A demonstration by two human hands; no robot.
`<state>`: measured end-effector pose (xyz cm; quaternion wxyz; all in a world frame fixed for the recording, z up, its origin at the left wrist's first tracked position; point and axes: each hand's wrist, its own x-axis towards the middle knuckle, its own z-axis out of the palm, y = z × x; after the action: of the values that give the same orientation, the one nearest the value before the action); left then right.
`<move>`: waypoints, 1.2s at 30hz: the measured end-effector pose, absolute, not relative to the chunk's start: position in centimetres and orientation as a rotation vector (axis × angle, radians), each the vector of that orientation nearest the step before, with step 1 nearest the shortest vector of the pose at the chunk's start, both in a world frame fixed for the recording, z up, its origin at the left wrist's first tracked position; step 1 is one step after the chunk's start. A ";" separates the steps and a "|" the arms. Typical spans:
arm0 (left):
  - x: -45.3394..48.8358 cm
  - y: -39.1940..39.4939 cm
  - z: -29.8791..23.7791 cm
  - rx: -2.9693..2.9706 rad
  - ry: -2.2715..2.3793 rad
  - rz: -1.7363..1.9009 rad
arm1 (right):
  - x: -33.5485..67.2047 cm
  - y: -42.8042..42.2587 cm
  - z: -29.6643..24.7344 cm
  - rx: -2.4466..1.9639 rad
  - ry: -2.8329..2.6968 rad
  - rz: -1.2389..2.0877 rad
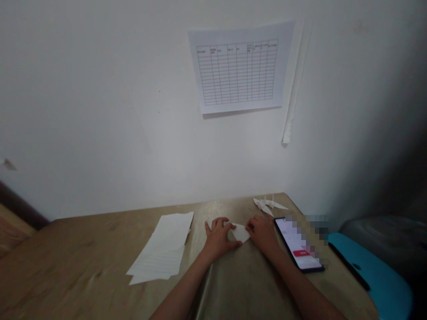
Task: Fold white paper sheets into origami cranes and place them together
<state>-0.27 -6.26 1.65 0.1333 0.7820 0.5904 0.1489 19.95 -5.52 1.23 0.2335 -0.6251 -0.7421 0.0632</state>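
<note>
1. Two bare hands hold one piece of folded white paper [240,232] between them, near the far edge of the tan table top [83,253]; we read neither hand as clenched or released.
2. Our left hand [218,238] arches over the paper's left side, pressing down on it, while our right hand [263,233] grips its right point with bunched fingertips.
3. That piece is a crisp, pointed wedge, so we judge it partly folded, though we cannot tell how many layers it has.
4. Done, as far as we can judge: a small heap of folded paper birds [268,204], thin and spiky, lies at the table's far edge.
5. Left, as far as we can judge: a loose stack of flat paper sheets [160,249], smooth and matte, sits to the left of the hands.
6. Just beside the right hand lies a black smartphone [298,244], its glossy screen lit and partly pixelated.
</note>
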 end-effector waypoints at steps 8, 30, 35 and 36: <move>-0.1 -6.3 1.6 2.255 1.723 0.424 | 19.9 -5.5 0.6 -1.739 -2.059 0.142; 0.6 -6.9 1.4 2.362 1.700 0.497 | 20.5 -5.4 0.1 -1.468 -2.135 0.183; 0.4 -6.5 1.6 2.295 1.692 0.467 | 20.7 -5.1 -0.3 -1.533 -2.120 0.226; 0.3 -6.5 1.6 2.283 1.688 0.463 | 20.7 -5.1 -0.4 -1.538 -2.118 0.234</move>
<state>0.32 -6.47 1.64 0.1320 0.7867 0.5815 0.1595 20.68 -5.11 -0.39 0.2542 -0.5661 -0.7794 0.0862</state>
